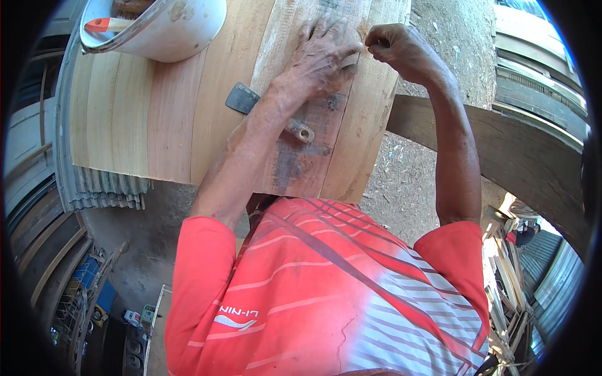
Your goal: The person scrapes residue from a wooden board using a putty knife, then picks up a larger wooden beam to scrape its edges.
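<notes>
My left hand (pixel 323 59) lies palm down with fingers spread on a panel of wooden boards (pixel 229 37). Close to its right, near the panel's right edge, my right hand (pixel 401 51) is closed, thumb and fingers curled together. Whatever it may pinch is too small to make out. Under my left forearm lies a putty knife (pixel 241 98) with a dark flat blade. The hole at its handle's end shows on the other side of the arm, and the middle is hidden. Dark grey smears mark the boards around the handle.
A white bucket (pixel 182 28) stands at the panel's far left, holding a brush with a red-and-white handle (pixel 108 25). A thick dark beam (pixel 501 135) runs off to the right. Corrugated sheet (pixel 110 188) sits below the left edge. Stacked timber (pixel 511 282) lies at right.
</notes>
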`<state>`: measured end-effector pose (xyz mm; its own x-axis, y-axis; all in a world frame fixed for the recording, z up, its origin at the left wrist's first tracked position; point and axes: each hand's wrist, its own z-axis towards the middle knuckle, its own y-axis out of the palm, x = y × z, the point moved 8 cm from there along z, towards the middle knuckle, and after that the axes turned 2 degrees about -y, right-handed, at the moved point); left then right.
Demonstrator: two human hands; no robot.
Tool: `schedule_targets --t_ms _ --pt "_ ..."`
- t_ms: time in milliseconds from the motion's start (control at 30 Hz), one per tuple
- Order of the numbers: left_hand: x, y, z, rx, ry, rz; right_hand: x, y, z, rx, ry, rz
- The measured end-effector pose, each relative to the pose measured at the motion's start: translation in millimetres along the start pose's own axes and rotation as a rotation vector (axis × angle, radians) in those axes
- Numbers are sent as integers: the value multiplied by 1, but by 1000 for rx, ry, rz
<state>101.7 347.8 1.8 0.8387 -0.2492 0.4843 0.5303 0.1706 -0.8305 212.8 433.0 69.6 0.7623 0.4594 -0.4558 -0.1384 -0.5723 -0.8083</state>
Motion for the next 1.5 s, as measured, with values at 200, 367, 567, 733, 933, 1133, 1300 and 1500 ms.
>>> schedule_targets --t_ms 200,367,567,733,933,1133,1300,1500 --pt "8 -48 -41 244 -44 13 -3 18 -17 -48 21 -30" --pt "16 -95 -110 426 -216 -121 -5 16 -23 48 29 -75" --pt "44 -72 -167 118 -243 -45 -3 12 -17 159 -55 -118" --pt "40 -70 -174 126 -218 -51 -12 14 -27 102 -70 -91" --pt "10 -90 -168 269 -229 -17 -31 24 -47 42 -45 -119" --pt "-4 -88 -175 320 -247 -11 -46 34 -68 20 -64 -204" --pt "-4 -88 -174 318 -253 -11 -45 43 -83 22 -7 -102" --pt "-5 -91 -175 345 -263 -7 -42 48 -85 25 5 -85"
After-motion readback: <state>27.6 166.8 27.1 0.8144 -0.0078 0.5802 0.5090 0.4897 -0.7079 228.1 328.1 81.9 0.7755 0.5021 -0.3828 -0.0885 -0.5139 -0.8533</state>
